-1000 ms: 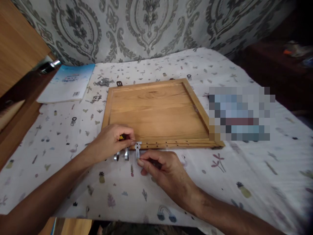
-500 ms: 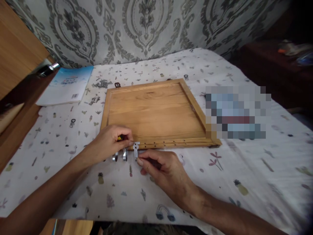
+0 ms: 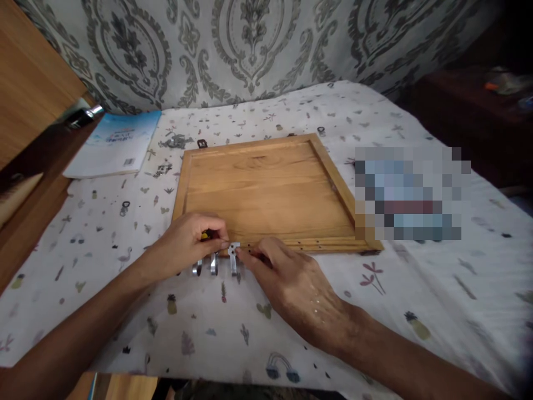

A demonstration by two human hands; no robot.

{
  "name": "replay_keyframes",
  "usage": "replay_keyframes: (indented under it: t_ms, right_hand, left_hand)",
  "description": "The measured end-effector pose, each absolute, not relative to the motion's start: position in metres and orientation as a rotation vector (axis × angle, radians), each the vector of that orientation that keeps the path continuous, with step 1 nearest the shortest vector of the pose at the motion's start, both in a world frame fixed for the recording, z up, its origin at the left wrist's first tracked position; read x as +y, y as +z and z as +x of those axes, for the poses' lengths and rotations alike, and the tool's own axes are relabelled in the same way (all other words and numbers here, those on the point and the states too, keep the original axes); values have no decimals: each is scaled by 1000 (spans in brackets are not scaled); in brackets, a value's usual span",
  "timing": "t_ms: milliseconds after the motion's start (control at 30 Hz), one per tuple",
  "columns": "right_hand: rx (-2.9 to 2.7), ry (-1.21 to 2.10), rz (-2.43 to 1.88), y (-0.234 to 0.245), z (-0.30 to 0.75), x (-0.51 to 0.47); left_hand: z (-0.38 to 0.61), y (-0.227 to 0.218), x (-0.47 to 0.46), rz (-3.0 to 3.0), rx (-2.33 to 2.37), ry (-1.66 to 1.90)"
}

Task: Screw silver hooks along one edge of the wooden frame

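Note:
A wooden framed board [image 3: 266, 189] lies flat on the patterned cloth. Three metal hooks hang off its near edge at the left: two [image 3: 206, 265] beneath my left hand and a third hook [image 3: 234, 256] beside them. My left hand [image 3: 189, 241] is closed on a small tool with a yellow and black handle, its tip at the third hook's top plate. My right hand [image 3: 287, 283] has its fingers pinched together at the right side of that hook, by the row of small holes [image 3: 291, 244] in the board's edge; what they pinch is too small to see.
A blue and white booklet [image 3: 116, 144] lies at the back left, with small metal fittings [image 3: 175, 141] scattered between it and the board. A blurred-out patch [image 3: 410, 191] lies right of the board. A wooden cabinet side stands at far left, patterned wallpaper behind.
My right hand has moved up from the cloth below the third hook to the board's edge beside it. My left hand has stayed in place.

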State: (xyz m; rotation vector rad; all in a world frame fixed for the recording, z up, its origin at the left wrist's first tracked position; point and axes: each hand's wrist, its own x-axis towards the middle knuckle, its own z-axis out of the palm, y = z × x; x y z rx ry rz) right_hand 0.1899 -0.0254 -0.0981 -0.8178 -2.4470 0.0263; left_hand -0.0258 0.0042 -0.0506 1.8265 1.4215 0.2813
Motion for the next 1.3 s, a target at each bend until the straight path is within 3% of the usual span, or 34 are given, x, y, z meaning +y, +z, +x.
replay_keyframes:
  t_ms: [400,833,1100,1300]
  right_hand:
    - [-2600,-78,-772,-89,185,-25]
    - [-2534,-8,-683,-95,187,-23]
    - [-2509,-1,-670,-96,187,-22]
    - [-2483,-2,-673,-98,188,-21]
  left_hand:
    - [-27,-48,0,1832,1430,350]
    - [-75,-43,23,1761,1753,697]
    - [-85,-25,26,1937,1875,607]
    - [-105,-46,28,1895,2008,451]
